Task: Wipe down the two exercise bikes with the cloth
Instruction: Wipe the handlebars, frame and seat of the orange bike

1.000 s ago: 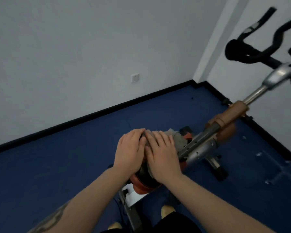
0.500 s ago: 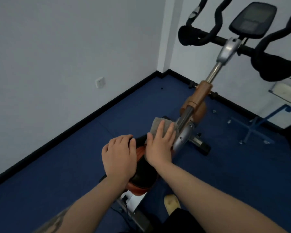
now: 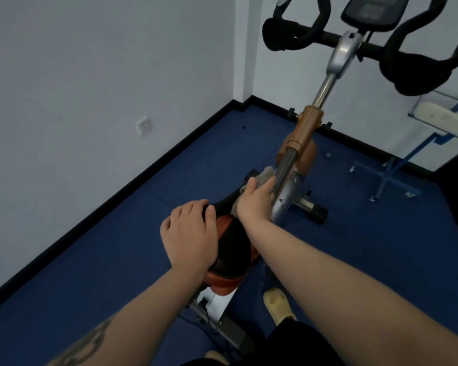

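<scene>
An exercise bike [image 3: 284, 204] with a silver frame and orange-brown post stands in front of me. Its black and orange saddle [image 3: 232, 257] is just below me. My left hand [image 3: 189, 233] lies flat on the saddle's left side, fingers spread, holding nothing. My right hand [image 3: 255, 199] presses a grey cloth [image 3: 265, 174] against the left side of the dark sloping frame tube [image 3: 286, 165], past the saddle's nose. Black handlebars [image 3: 410, 64] and a console [image 3: 373, 9] sit at the top right. Only one bike is in view.
White walls meet in a corner ahead, with a socket [image 3: 144, 125] on the left wall. The floor [image 3: 90, 260] is blue. A blue-framed stand [image 3: 389, 175] with a white board stands at the right. My foot [image 3: 276, 303] is beside the bike's base.
My right hand slid the cloth forward off the saddle and onto the frame tube. My left hand stayed on the saddle. My view swung right and up, bringing the handlebars into sight.
</scene>
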Action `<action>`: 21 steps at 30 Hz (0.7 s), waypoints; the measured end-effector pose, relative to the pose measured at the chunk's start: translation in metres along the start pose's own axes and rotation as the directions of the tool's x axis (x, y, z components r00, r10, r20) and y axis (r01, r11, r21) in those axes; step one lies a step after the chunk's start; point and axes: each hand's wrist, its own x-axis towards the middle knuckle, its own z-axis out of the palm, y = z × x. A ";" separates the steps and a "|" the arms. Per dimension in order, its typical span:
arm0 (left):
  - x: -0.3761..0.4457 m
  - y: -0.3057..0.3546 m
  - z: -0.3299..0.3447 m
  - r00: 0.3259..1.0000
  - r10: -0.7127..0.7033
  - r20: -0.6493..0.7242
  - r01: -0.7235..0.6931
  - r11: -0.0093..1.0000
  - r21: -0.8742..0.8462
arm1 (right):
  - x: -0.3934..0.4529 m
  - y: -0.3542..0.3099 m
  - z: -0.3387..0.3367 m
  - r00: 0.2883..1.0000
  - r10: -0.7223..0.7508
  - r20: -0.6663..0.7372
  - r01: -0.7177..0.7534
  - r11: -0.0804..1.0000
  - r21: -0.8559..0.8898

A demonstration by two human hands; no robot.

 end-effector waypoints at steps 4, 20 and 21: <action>-0.001 -0.001 0.001 1.000 -0.002 -0.020 0.002 1.000 -0.004 | -0.018 0.012 0.001 0.993 -0.113 0.018 0.114 0.986 -0.124; -0.002 0.006 -0.006 0.996 -0.067 -0.060 0.064 0.996 -0.055 | 0.036 0.023 -0.064 0.366 -0.663 0.653 0.929 0.298 -0.217; -0.002 0.007 -0.006 0.996 -0.070 -0.056 0.067 0.996 -0.063 | 0.047 0.013 -0.068 0.342 -0.626 0.701 0.930 0.334 -0.155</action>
